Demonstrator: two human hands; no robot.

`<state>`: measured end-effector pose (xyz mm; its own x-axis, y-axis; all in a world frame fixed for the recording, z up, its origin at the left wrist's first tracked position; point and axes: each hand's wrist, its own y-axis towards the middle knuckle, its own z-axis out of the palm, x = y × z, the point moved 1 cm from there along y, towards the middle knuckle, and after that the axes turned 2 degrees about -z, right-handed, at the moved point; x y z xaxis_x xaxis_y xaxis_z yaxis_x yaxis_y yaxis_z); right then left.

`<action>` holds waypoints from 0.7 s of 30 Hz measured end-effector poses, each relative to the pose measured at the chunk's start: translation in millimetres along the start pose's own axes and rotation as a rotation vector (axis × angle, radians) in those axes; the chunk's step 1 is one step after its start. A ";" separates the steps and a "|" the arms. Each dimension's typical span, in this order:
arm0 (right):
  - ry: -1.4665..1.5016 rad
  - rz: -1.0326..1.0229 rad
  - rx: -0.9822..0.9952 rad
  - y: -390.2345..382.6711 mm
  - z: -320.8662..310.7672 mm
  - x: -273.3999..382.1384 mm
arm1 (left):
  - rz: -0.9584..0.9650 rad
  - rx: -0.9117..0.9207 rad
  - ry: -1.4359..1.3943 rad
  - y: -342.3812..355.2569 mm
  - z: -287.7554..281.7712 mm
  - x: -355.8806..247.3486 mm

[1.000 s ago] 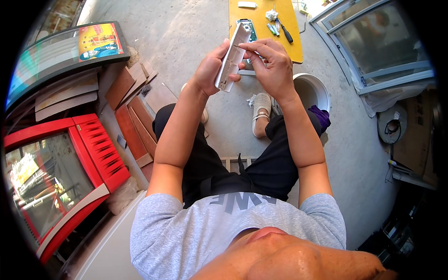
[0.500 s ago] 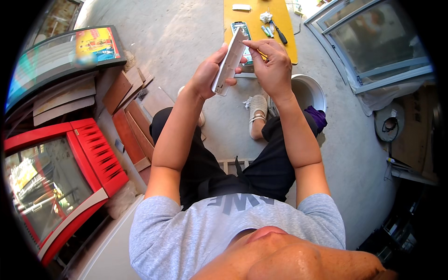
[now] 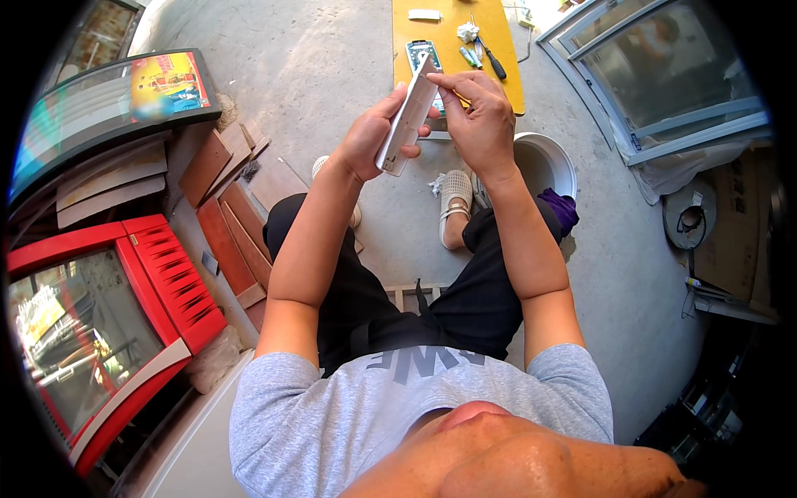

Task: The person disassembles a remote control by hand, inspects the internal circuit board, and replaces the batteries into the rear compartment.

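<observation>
My left hand (image 3: 374, 133) is closed around a long, narrow white plastic casing (image 3: 407, 124), held tilted above the space between my knees. My right hand (image 3: 481, 124) has thumb and index finger bent together at the casing's upper inside edge; anything pinched there is too small to make out. Behind, on a yellow table (image 3: 490, 95), lie a green circuit board (image 3: 421, 48), small cylinders like batteries (image 3: 470, 58), a dark-handled screwdriver (image 3: 496, 66), crumpled white paper (image 3: 467, 31) and a small white piece (image 3: 424, 15).
A white bucket (image 3: 560, 149) with purple cloth (image 3: 558, 212) is beside my right leg. Framed glass panels (image 3: 664, 83) lean at right. Wooden boards (image 3: 237, 241), a red glass-doored cabinet (image 3: 178, 274) and a curved glass-topped unit (image 3: 108, 112) line the left.
The view has shifted slightly, so table and surroundings sit further left. Both hands and the casing sit a little lower in the picture; the right fingertips moved toward the casing's upper end.
</observation>
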<state>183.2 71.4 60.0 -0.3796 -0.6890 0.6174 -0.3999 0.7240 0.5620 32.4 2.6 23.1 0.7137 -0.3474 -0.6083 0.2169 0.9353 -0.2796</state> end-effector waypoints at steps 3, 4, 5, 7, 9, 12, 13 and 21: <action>0.000 0.005 0.008 -0.9 -0.3 0.9 | -0.002 -0.011 -0.003 -0.1 0.6 0.1; -0.001 0.009 0.012 -1.1 -0.4 0.9 | -0.004 -0.019 -0.003 -0.7 2.3 -0.5; 0.000 0.003 0.012 -1.4 -0.4 0.8 | -0.006 -0.026 -0.002 -0.9 3.1 -0.7; 0.004 -0.009 0.011 -1.4 0.1 1.2 | -0.009 -0.019 -0.005 -0.3 1.4 -0.2; 0.005 -0.002 0.019 -1.7 0.1 3.7 | -0.012 -0.012 -0.008 0.5 -0.1 0.4; 0.008 0.002 0.025 -2.7 0.3 5.0 | -0.013 -0.005 -0.018 1.1 -0.5 0.7; 0.009 0.002 0.026 -2.9 0.5 5.1 | -0.011 -0.005 -0.022 1.2 -0.2 0.4; 0.195 0.092 0.113 -10.2 7.2 8.1 | 0.009 0.093 -0.170 2.6 -4.5 1.4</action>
<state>178.2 58.2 55.2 -0.2549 -0.5928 0.7639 -0.4665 0.7674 0.4399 30.9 4.2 18.2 0.8165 -0.3298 -0.4740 0.2648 0.9433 -0.2002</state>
